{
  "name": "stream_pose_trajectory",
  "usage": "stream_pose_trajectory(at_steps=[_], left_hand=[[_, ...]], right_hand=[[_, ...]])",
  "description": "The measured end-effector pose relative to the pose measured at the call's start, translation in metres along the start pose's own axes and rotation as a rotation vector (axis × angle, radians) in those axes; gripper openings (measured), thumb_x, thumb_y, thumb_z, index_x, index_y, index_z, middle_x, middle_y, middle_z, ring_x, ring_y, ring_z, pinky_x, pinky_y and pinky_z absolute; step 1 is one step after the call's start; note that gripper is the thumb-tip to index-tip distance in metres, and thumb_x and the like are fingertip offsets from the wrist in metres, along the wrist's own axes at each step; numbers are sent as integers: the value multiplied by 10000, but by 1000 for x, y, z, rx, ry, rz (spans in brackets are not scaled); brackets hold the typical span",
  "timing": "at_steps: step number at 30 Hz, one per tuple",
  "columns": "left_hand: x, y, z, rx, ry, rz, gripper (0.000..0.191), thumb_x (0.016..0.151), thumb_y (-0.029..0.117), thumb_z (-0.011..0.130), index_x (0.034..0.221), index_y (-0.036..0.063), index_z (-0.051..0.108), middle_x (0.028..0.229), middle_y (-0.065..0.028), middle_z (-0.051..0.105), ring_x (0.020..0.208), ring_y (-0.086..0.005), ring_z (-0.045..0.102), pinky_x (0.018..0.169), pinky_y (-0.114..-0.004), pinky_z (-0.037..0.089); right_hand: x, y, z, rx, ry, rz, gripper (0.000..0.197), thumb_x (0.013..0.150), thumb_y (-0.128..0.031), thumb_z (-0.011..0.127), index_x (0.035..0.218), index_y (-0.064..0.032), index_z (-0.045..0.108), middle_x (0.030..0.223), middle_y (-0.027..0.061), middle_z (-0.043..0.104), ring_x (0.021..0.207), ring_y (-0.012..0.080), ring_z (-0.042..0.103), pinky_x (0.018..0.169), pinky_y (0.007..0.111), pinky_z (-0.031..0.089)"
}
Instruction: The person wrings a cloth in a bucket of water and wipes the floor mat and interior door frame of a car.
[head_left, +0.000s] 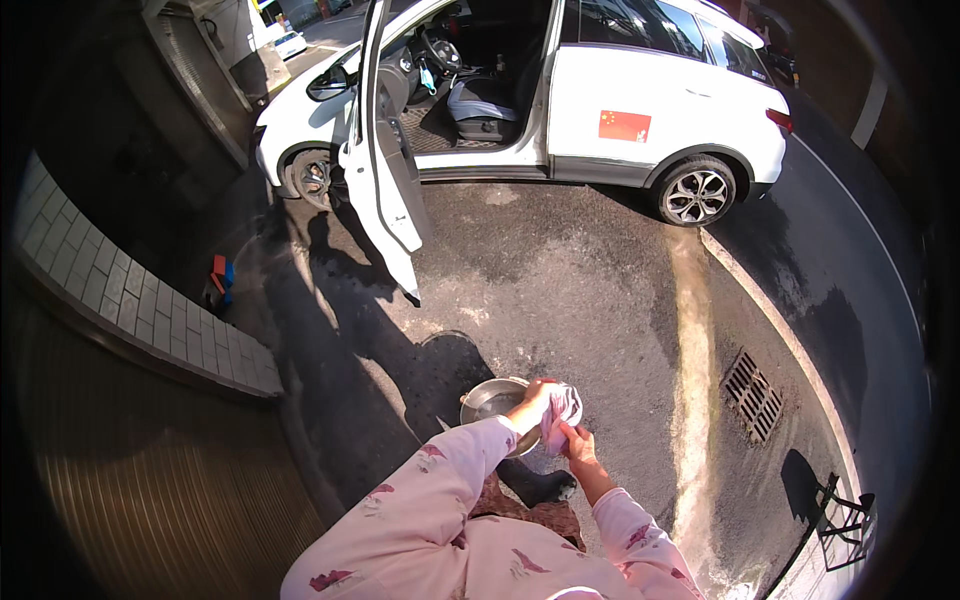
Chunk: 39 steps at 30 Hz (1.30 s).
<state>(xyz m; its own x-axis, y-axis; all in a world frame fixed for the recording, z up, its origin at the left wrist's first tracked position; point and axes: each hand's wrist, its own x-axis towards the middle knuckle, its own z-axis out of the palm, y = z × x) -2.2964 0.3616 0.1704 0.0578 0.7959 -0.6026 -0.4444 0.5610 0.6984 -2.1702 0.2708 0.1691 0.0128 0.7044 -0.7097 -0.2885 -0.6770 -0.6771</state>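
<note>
Both of my hands hold a bunched pink cloth (561, 414) in front of my body, over the right side of a round metal basin (487, 391). My left hand (534, 401) grips the cloth from the left, above the basin's rim. At the cloth's lower right, my right hand (579, 444) has its fingers closed on it. The basin stands on the asphalt and seems to hold some water; my left forearm hides part of it. Just below the basin shows a dark boot (536, 484).
A white car (600, 97) stands ahead, its front door (390, 187) swung wide open towards me. A tiled low wall (142, 292) runs along the left, near a red and blue object (223, 277). At right lie a drain grate (753, 396) and a black metal frame (846, 525).
</note>
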Motion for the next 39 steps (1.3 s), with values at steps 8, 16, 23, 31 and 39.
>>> stream_pose_trajectory(at_steps=[8,16,23,31,39], left_hand=[[-4,-57,111,820,-189,155,378,767,321,717,1024,97,554,857,-104,638,760,-198,620,620,-327,503],[3,-59,130,938,-34,449,324,763,339,681,846,38,592,719,-138,630,689,-253,632,604,-372,488],[34,-21,107,1296,-311,219,511,680,212,702,1152,64,574,1058,-170,619,897,-305,614,736,-404,481],[80,22,151,220,-965,-164,565,802,167,660,1276,30,383,1157,-127,530,1067,-241,519,937,-382,410],[150,55,165,-370,-302,-706,750,788,695,404,1140,37,488,964,-115,605,947,-283,582,829,-444,485]], right_hand=[[18,-38,-148,302,274,81,325,928,-240,471,1162,-19,520,1123,129,577,999,272,588,804,451,509],[57,-89,-239,563,428,-60,315,846,-253,620,1047,-28,532,956,134,618,855,276,624,719,441,533],[22,-184,-144,457,17,-83,575,793,-480,641,1148,-43,523,1072,106,604,958,271,577,913,423,435],[83,-208,-113,-308,85,-290,391,876,-357,592,825,26,650,754,68,633,656,131,568,574,275,462],[81,-263,-91,-448,-199,-543,441,929,-365,514,621,-56,576,560,-60,481,526,44,398,468,243,330]])
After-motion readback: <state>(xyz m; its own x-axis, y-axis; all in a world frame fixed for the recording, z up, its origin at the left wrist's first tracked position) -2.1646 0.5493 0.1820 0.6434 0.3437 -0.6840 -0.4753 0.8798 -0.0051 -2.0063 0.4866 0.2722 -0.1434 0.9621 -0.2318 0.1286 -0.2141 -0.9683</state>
